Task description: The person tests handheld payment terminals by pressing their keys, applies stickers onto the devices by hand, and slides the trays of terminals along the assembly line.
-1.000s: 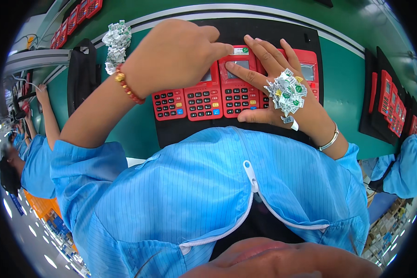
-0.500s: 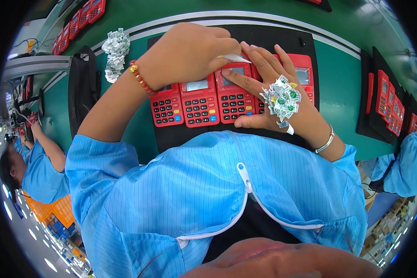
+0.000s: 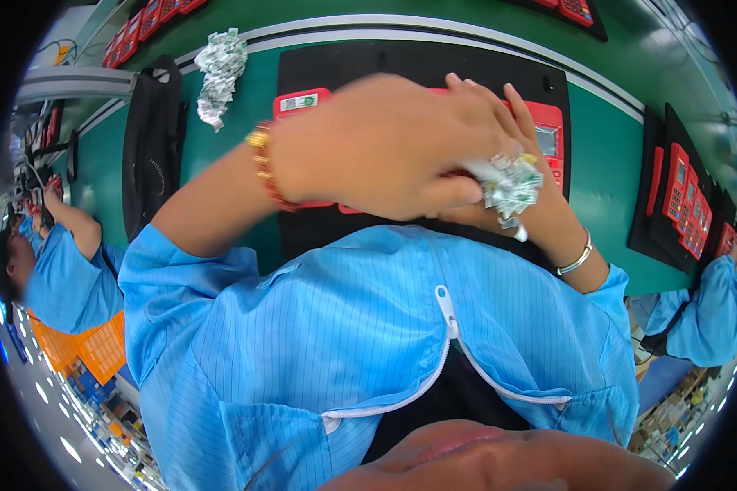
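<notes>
My left hand (image 3: 377, 147), wearing a red bead bracelet, reaches across the front of my right hand, blurred by motion. Its thumb and fingers pinch a small white peeled strip (image 3: 485, 170) against a clump of small white-and-green stickers (image 3: 514, 192) stuck to the back of my right hand. My right hand (image 3: 504, 119) lies flat with fingers stretched over the row of red payment terminals; my left hand hides part of it. Most of the row is covered. One red terminal (image 3: 546, 141) shows at the right, and the top of another (image 3: 300, 101) at the left. They rest on a black mat (image 3: 434, 65).
A heap of crumpled stickers (image 3: 219, 74) lies on the green table (image 3: 196, 155), beside a black bag-like item (image 3: 151, 139). More red terminals stand at the far left (image 3: 147, 24) and on a black board at right (image 3: 688, 204). Co-workers (image 3: 53, 270) sit on both sides.
My left hand has moved right and nearer to me, from the terminals' screens to the sticker clump, carrying the white strip. My right hand stays over the terminals.
</notes>
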A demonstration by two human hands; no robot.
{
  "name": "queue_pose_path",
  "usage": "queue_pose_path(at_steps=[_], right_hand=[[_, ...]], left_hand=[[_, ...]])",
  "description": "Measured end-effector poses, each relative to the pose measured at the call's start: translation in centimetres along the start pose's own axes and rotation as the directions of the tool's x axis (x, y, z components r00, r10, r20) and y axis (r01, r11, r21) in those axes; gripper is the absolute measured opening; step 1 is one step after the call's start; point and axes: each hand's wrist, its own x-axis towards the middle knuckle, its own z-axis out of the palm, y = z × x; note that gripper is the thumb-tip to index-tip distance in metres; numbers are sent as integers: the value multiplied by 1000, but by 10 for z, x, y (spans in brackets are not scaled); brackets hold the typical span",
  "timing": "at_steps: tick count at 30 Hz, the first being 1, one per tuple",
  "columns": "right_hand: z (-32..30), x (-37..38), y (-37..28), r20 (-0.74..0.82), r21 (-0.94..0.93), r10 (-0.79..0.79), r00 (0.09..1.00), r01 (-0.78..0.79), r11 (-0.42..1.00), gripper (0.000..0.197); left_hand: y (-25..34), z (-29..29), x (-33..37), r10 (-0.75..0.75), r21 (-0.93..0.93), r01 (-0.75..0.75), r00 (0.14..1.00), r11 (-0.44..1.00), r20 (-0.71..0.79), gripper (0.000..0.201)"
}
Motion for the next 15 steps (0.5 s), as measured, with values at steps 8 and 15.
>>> queue_pose_path(at_steps=[8, 15], right_hand=[[4, 19, -31, 16, -8, -27, 1000, 27, 1000, 83], [22, 34, -34, 88, -39, -61, 994, 64, 997, 92]], left_hand=[[-18, -56, -82, -403, 559, 289, 911, 777, 91, 30], [-24, -50, -80, -357, 681, 196, 929, 706, 102, 25]])
